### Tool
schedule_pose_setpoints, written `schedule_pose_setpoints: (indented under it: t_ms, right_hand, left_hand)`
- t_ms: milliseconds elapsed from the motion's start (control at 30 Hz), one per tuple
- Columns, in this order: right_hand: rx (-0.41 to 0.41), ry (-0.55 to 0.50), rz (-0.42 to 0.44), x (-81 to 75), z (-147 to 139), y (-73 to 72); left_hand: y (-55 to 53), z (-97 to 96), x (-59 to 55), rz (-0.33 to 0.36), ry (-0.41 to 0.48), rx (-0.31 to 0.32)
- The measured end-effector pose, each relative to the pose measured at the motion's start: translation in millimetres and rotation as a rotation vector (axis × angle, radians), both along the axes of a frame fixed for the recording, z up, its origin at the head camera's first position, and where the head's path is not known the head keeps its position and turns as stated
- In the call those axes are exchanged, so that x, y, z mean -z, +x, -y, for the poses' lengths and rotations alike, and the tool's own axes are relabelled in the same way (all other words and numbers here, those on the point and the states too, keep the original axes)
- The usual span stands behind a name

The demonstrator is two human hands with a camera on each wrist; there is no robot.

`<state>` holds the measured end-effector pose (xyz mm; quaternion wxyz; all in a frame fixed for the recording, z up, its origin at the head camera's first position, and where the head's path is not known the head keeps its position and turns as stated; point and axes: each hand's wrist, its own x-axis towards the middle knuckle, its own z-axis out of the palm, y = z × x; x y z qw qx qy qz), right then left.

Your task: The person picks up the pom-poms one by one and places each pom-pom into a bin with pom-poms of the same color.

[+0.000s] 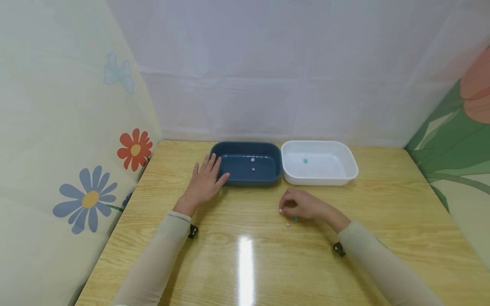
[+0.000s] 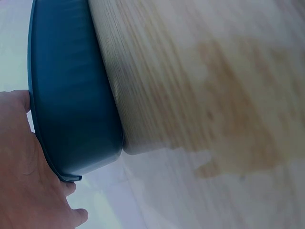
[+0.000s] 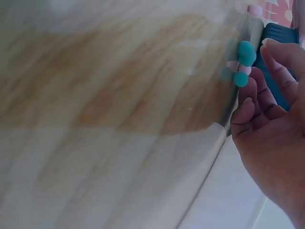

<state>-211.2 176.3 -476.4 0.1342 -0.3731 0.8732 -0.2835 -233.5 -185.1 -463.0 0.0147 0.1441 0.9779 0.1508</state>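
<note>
My left hand (image 1: 205,183) lies with spread, fairly straight fingers against the left end of a dark blue tray (image 1: 250,183). Its thumb reaches over the front rim. Two small pink balls lie inside that tray. Over the table to the right, my right hand (image 1: 302,205) has thumb and index finger bent together at a small pink ball (image 1: 280,211), which it appears to pinch. Another pink ball (image 1: 288,225) sits on the table close by. Beneath the hand are teal balls (image 3: 246,52), two of which show in the right wrist view.
A white tray (image 1: 319,180) stands directly right of the blue one, with a teal ball (image 1: 305,161) in it. Both trays are at the back of the wooden table (image 1: 214,259), near a pale cloth wall (image 1: 245,106). A flower-printed sheet (image 1: 34,148) borders the left side.
</note>
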Motion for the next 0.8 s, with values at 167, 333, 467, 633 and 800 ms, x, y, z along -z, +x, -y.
schedule_pose_setpoints:
  t_ms: [167, 333, 467, 633, 800]
  right_hand:
    - [0.024, -0.02, 0.022, -5.3, 0.2, -1.7]
    - [0.026, -0.069, 0.052, -12.3, 1.5, -4.8]
    - [0.038, -0.095, 0.074, -18.5, 3.4, -6.9]
    - [0.023, -0.123, -0.005, -28.9, 5.1, -13.2]
    - [0.018, -0.115, -0.093, -54.1, 8.0, -25.4]
  left_hand:
    - [-0.5, -1.2, -0.7, -0.002, 0.006, 0.002]
    - [-0.6, -1.1, 0.3, -0.005, 0.0, 0.001]
    - [-0.1, -0.6, 0.3, -0.006, -0.002, 0.002]
    - [-0.8, 0.9, -0.5, -0.01, 0.004, 0.004]
    - [-3.5, 2.4, -8.1, 0.0, 0.04, -0.003]
